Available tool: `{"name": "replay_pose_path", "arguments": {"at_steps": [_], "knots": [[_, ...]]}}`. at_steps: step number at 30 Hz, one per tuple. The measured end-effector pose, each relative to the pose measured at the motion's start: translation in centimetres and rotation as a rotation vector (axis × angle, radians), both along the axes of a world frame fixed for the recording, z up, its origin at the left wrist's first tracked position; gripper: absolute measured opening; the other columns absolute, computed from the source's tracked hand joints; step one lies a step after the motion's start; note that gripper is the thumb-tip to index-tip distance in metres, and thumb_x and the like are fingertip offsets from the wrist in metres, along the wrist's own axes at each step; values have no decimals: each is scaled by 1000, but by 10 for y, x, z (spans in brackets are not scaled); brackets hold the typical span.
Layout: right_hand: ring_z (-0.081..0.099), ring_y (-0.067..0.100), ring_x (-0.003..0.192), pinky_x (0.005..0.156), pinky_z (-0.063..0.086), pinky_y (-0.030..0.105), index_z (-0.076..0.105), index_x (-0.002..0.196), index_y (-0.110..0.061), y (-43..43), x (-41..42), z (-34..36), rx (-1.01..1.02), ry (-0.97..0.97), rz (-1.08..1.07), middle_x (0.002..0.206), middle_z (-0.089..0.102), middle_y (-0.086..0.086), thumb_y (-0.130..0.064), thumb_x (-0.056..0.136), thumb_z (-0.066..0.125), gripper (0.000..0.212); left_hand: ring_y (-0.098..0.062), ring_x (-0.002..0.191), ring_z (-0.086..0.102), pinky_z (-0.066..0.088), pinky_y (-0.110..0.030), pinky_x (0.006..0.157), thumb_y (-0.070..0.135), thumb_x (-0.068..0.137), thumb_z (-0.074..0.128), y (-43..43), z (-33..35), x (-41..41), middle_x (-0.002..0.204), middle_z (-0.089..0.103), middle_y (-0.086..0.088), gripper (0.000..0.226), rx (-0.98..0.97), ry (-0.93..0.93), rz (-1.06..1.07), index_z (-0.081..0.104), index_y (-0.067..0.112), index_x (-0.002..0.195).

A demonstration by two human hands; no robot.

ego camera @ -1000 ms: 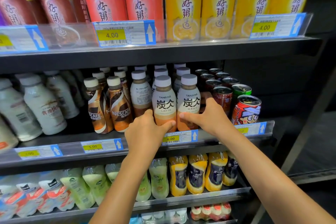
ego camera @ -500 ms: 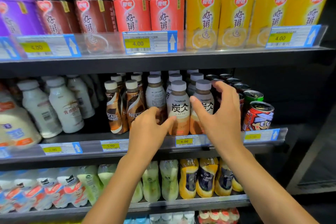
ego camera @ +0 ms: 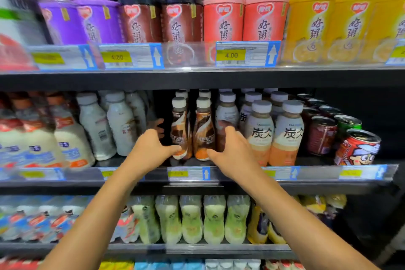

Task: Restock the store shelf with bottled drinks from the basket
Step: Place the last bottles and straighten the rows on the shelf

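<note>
Two brown-and-white Nescafe bottles, the left Nescafe bottle and the right Nescafe bottle, stand at the front of the middle shelf. My left hand wraps the left one, thumb on its lower front and fingers round its left side. My right hand wraps the right one, thumb at its base and fingers between it and a grey-capped bottle. Two Tanbing latte bottles stand just right of my right hand. The basket is out of view.
White milk bottles fill the shelf to the left, and cans stand at the right end. Porridge cups line the upper shelf, green and yellow bottles the lower one. Price tags run along each shelf edge.
Both hands have left the Tanbing latte bottles and moved left onto the two Nescafe bottles. The view has also swung left and up.
</note>
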State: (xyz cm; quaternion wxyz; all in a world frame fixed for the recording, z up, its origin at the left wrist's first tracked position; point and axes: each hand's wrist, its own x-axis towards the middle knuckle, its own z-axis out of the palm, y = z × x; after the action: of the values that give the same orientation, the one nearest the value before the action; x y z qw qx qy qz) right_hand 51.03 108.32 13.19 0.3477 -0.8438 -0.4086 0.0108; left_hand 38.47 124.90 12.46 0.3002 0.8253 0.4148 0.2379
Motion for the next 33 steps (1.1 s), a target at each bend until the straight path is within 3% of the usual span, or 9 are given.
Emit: {"name": "replay_pose_path", "arguments": {"at_steps": [3, 7, 11, 14, 18, 21, 23, 27, 33], "knots": [[52, 33, 117, 87, 45, 39, 46, 116, -12, 11, -2, -3, -124, 10, -74, 124, 52, 13, -41, 86, 70, 48, -15, 97, 66, 53, -38, 90, 37, 65, 87, 8, -5, 7, 107, 72, 1, 78, -29, 2, -147, 51, 16, 131], [58, 30, 100, 73, 45, 35, 43, 92, -16, 21, -1, 0, -175, 44, -103, 108, 57, 9, -44, 82, 74, 43, -19, 100, 68, 53, -37, 92, 18, 71, 86, 10, -7, 11, 106, 72, 0, 67, -85, -42, -188, 49, 24, 127], [54, 26, 85, 70, 44, 32, 53, 94, -13, 29, 0, 2, -159, 44, -108, 91, 54, 3, -42, 80, 77, 40, -17, 103, 64, 45, -24, 84, 9, 78, 80, 10, -6, 12, 110, 67, 0, 62, -101, -59, -212, 48, 21, 130], [54, 25, 83, 70, 47, 32, 55, 94, -11, 32, 2, -2, -133, 25, -123, 90, 56, 4, -41, 81, 76, 39, -4, 79, 58, 39, -10, 63, 11, 81, 79, 14, -7, 12, 94, 64, 6, 46, -105, -33, -215, 55, 18, 121], [59, 28, 90, 73, 51, 35, 57, 96, -12, 35, 3, -10, -85, -10, -132, 97, 62, 8, -45, 80, 76, 41, -9, 87, 58, 37, -9, 59, 15, 81, 80, 17, -11, 12, 109, 66, 1, 53, -66, -57, -225, 54, 16, 127], [58, 26, 85, 67, 47, 34, 47, 77, -16, 36, 3, -13, -87, -33, -152, 89, 59, 5, -48, 79, 76, 43, -4, 80, 58, 40, -8, 55, 17, 79, 81, 15, -10, 12, 105, 65, 3, 52, -51, -70, -217, 53, 18, 123], [59, 27, 84, 67, 46, 34, 42, 70, -19, 36, 3, -15, -82, -43, -168, 85, 57, 3, -50, 78, 76, 47, -8, 83, 61, 43, -12, 64, 21, 77, 83, 15, -12, 13, 103, 66, 4, 54, -39, -73, -206, 53, 18, 122], [60, 27, 87, 68, 48, 35, 39, 68, -21, 38, 2, -16, -78, -53, -177, 81, 52, 0, -53, 77, 76, 50, -20, 98, 66, 55, -39, 88, 31, 71, 87, 14, -16, 13, 109, 69, 1, 62, -9, -71, -162, 52, 22, 121], [62, 29, 91, 70, 51, 36, 47, 80, -18, 40, -1, -19, -60, -74, -207, 95, 64, 5, -57, 78, 74, 47, -21, 100, 66, 55, -37, 85, 34, 71, 87, 10, -19, 13, 112, 70, -2, 58, 51, -69, -109, 52, 21, 116]]}}
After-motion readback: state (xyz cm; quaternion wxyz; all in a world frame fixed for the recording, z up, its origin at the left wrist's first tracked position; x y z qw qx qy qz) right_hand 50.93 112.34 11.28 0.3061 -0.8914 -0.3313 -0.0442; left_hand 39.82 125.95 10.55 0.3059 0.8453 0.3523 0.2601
